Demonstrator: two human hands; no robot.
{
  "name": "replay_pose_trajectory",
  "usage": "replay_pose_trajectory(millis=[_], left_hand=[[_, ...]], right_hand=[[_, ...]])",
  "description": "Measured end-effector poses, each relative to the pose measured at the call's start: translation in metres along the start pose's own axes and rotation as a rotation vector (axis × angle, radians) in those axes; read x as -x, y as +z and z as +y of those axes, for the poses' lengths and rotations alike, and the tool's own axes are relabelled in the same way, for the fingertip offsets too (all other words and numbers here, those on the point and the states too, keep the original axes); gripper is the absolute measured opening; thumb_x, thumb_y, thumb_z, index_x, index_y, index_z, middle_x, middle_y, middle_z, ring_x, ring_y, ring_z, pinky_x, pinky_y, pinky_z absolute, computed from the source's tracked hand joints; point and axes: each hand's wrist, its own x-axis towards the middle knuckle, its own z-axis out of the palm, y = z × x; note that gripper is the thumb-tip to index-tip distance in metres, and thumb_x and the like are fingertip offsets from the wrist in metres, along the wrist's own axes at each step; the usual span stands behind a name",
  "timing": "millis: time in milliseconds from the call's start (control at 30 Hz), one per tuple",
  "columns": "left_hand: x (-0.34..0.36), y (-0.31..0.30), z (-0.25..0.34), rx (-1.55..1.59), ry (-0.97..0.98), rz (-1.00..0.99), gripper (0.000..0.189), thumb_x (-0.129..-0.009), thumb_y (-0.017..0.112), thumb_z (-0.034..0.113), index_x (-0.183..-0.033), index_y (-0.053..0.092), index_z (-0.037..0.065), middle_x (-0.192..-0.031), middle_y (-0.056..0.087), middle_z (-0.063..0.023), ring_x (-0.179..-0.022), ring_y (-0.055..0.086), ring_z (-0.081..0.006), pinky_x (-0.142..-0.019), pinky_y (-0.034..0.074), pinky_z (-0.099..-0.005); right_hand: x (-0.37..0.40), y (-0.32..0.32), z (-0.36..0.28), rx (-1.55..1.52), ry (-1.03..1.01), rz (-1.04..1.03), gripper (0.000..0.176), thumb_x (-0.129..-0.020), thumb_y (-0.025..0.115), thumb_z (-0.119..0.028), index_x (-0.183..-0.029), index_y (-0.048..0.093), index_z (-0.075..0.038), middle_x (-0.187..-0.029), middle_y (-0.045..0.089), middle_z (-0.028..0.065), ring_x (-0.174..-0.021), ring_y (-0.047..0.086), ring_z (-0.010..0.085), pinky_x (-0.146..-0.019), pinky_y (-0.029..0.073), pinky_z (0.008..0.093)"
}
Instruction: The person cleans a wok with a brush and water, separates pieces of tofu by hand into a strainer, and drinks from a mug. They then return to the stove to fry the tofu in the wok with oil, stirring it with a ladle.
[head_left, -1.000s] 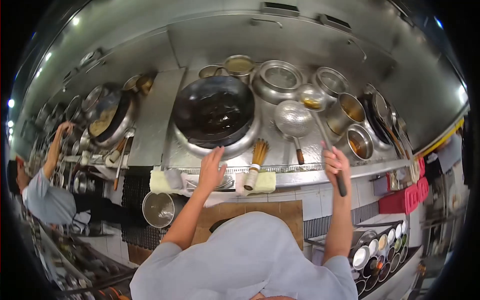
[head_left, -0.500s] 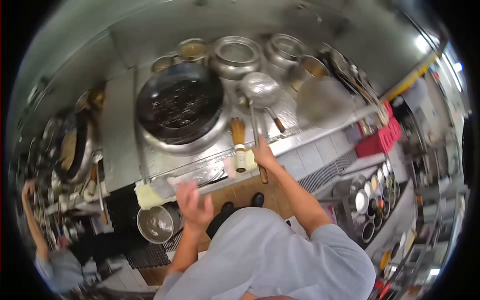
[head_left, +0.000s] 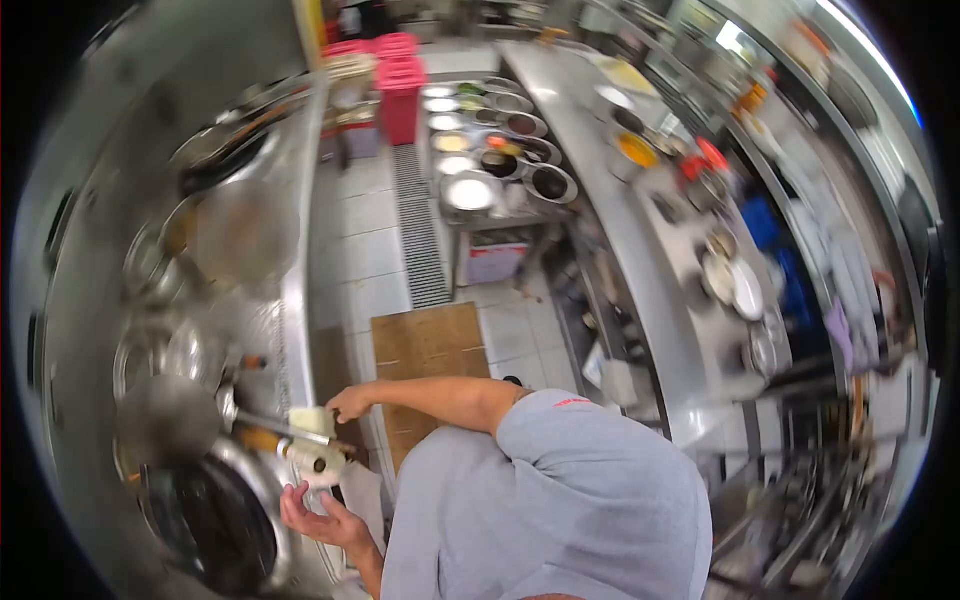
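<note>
My left hand [head_left: 325, 520] is open, palm up with fingers spread, just below a wok brush [head_left: 262, 440] lying at the counter's edge. Beside the brush rests a long-handled ladle [head_left: 300, 430], its handle pointing toward me. My right hand [head_left: 352, 402] is off the ladle handle, fingers loosely bent, fingertips right at the edge of a pale yellow cloth [head_left: 310, 420]. A dark wok [head_left: 215, 525] sits on the stove at lower left, partly hidden by a blurred patch.
Metal pots and a strainer [head_left: 195, 350] stand along the stove. Red bins [head_left: 401, 90] are at the back. A cart [head_left: 510, 217] holds several ingredient containers, and a long steel counter [head_left: 600, 215] runs down the right. A brown mat [head_left: 430, 340] lies on the floor.
The view has swung to the right, bringing the cart and long counter into the middle. My right hand has let go of the ladle handle. My left hand remains open.
</note>
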Motion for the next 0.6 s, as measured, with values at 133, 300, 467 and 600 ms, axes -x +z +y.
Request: replay_pose_trajectory(millis=[133,300,467,600], left_hand=[[-0.029,0.069,0.033,0.170,-0.120,-0.359,0.044,-0.085,0.053,-0.001,-0.128,0.042,-0.002,-0.119,0.048,-0.0164,-0.094,0.051,-0.0244,-0.089,0.042,-0.0391],[-0.053,0.172,0.107,0.161,0.190,-0.971,0.044,-0.081,0.060,0.002,-0.124,0.051,0.004,-0.120,0.052,-0.0162,-0.102,0.055,-0.0307,-0.088,0.046,-0.0382],[-0.034,0.242,0.161,0.059,0.176,-1.549,0.045,-0.080,0.064,0.011,-0.124,0.054,0.006,-0.122,0.055,-0.0147,-0.112,0.052,-0.0340,-0.093,0.043,-0.0419],[-0.030,0.283,0.199,-0.010,0.298,-1.456,0.045,-0.081,0.064,0.011,-0.124,0.054,0.006,-0.119,0.057,-0.0142,-0.109,0.054,-0.0338,-0.093,0.044,-0.0408]], right_hand=[[0.065,0.000,0.189,0.316,0.059,0.573,0.052,-0.080,0.058,-0.026,-0.128,0.051,-0.006,-0.115,0.060,0.0219,-0.101,0.059,0.0396,-0.087,0.048,0.0477],[0.289,0.020,0.300,-0.159,0.284,1.186,0.035,-0.082,0.056,-0.012,-0.116,0.062,-0.010,-0.089,0.068,0.0145,-0.076,0.065,0.0266,-0.070,0.051,0.0391],[0.526,0.029,0.385,-1.214,-0.051,2.319,0.057,-0.091,0.055,-0.017,-0.137,0.023,-0.012,-0.093,0.055,0.0105,-0.063,0.060,0.0215,-0.050,0.054,0.0346],[0.679,0.025,0.459,-1.783,-0.133,2.687,0.059,-0.092,0.055,-0.027,-0.138,0.021,-0.011,-0.122,0.046,0.0188,-0.084,0.062,0.0333,-0.066,0.057,0.0490]])
